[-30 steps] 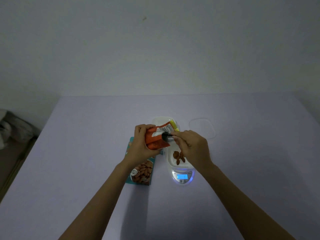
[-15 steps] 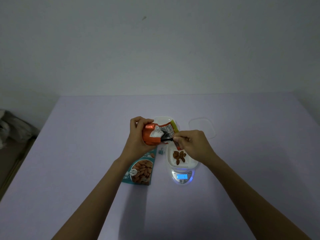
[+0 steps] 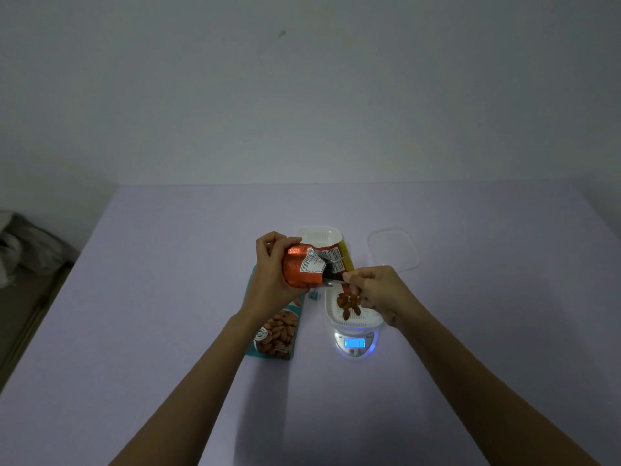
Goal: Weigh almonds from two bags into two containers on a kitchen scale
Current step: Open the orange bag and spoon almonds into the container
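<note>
My left hand (image 3: 272,280) grips an orange almond bag (image 3: 302,270), held tilted above the table with its torn mouth facing right. My right hand (image 3: 379,294) pinches a thin dark utensil (image 3: 331,275) whose far end sits at the bag's mouth. Just below, a white container (image 3: 356,322) with several almonds (image 3: 349,304) stands on the kitchen scale (image 3: 356,344), whose blue display is lit. A second white container (image 3: 319,235) stands behind the bag, partly hidden. A teal almond bag (image 3: 277,334) lies flat under my left wrist.
A clear lid (image 3: 393,250) lies to the right of the back container. A small teal clip (image 3: 314,294) sits between the teal bag and the scale. The lilac table (image 3: 168,297) meets a plain wall behind. A dark heap lies off its left edge.
My left hand has turned the orange bag so its mouth points more to the right. My right hand has drawn back to the right, and the dark utensil now shows between hand and bag.
</note>
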